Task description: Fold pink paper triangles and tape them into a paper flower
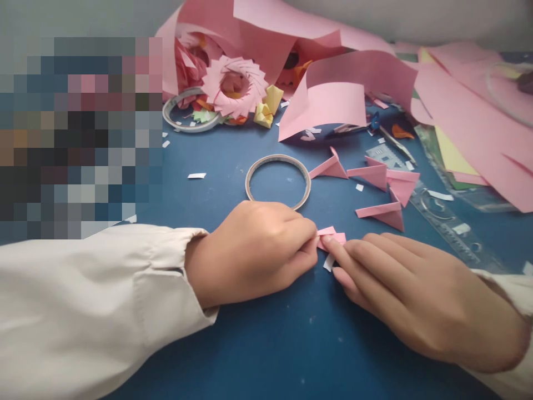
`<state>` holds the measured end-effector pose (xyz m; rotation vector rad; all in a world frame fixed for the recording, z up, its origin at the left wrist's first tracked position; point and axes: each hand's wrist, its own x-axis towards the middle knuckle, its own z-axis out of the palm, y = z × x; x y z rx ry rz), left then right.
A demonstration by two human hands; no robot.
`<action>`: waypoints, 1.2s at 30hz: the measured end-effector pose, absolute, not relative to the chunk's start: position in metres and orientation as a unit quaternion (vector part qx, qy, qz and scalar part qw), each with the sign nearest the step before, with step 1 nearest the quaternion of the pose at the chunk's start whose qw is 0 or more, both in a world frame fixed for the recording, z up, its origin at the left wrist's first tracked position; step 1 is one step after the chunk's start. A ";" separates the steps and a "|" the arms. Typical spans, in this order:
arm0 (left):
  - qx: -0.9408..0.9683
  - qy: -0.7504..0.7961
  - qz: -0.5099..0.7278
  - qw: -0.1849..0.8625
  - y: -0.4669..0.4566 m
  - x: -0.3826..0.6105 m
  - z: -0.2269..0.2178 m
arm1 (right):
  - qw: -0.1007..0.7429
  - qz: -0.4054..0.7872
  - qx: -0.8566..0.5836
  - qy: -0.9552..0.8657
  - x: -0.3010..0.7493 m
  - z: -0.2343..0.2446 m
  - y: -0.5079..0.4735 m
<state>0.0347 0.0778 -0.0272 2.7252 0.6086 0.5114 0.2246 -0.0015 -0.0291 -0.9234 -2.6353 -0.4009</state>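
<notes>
Between my hands, low over the blue tabletop, is a small folded pink paper strip point(332, 238). My left hand point(258, 250) is closed, its thumb and forefinger pinching the left end. Fingers of my right hand point(416, 294) lie close together, with the forefinger pressing on the right part of the paper; the thumb is tucked below. A white scrap point(328, 263) sits just under the paper. Beyond my left hand lies a roll of tape point(310, 186), partly covered by it. Several folded pink paper pieces point(381, 210) lie beyond my right hand.
A pink pleated paper ring point(234, 89), another tape roll point(183, 126) and a yellow folded piece point(268, 105) stand at the back. Large pink sheets point(470, 105) cover the right. A clear ruler point(449, 228) and a craft knife point(397, 143) lie nearby. White scraps are scattered.
</notes>
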 end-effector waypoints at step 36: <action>0.985 0.040 0.090 -0.142 0.050 0.032 -0.009 | 0.259 -0.016 -0.421 -0.869 0.229 -0.034 -0.003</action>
